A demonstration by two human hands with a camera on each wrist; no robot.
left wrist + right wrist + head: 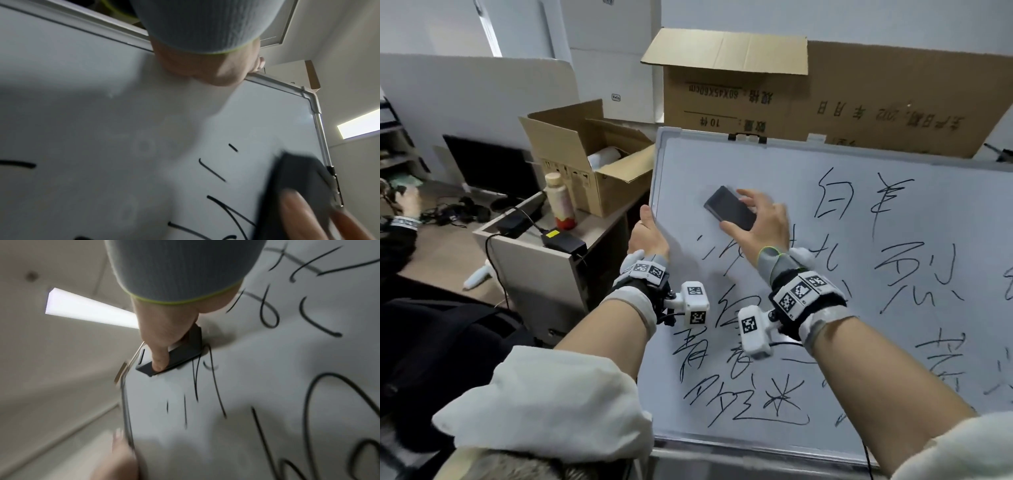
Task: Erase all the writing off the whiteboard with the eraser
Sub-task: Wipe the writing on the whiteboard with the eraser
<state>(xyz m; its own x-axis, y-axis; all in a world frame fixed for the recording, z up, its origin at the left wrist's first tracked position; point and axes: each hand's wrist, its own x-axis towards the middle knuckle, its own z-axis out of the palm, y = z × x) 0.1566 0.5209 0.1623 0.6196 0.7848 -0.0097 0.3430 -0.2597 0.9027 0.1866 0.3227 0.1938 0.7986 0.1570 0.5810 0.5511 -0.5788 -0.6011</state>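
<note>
A white whiteboard (pixel 825 164) with a silver frame leans tilted in front of me, covered with black handwritten characters (pixel 914 257) except its upper left part. My right hand (pixel 760 219) grips a flat black eraser (pixel 729 207) and presses it against the board's upper left area. In the right wrist view the thumb (pixel 162 353) lies along the eraser (pixel 185 352). My left hand (pixel 649 233) grips the board's left edge, fingers wrapped behind the frame (pixel 277 81). The left wrist view shows the eraser (pixel 296 186) blurred at lower right.
Behind the board stand large cardboard boxes (pixel 756 92). To the left is a desk (pixel 544 246) with an open box (pixel 585 161), a bottle (pixel 560 202), a black power adapter (pixel 563 240) and a dark monitor (pixel 489 164). Another person's hand (pixel 404 205) shows at far left.
</note>
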